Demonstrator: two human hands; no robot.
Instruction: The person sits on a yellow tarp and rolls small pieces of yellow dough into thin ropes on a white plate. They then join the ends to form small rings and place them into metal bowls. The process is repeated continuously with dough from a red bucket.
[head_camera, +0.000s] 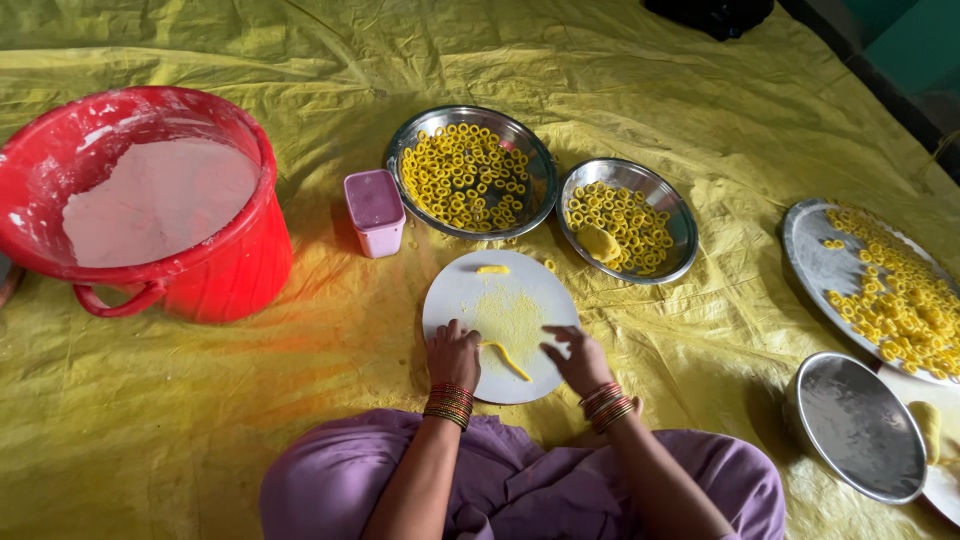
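While rolling the yellow dough strand on the white round board: left hand fingers curled on its end, right hand fingers spread above; light, even pressure to keep uniform thickness.

- Left hand: stacked bangles at wrist, red, green, gold.
- Right hand: similar red-gold bangle stack.
- Forearms bare; lilac-purple garment over lap.
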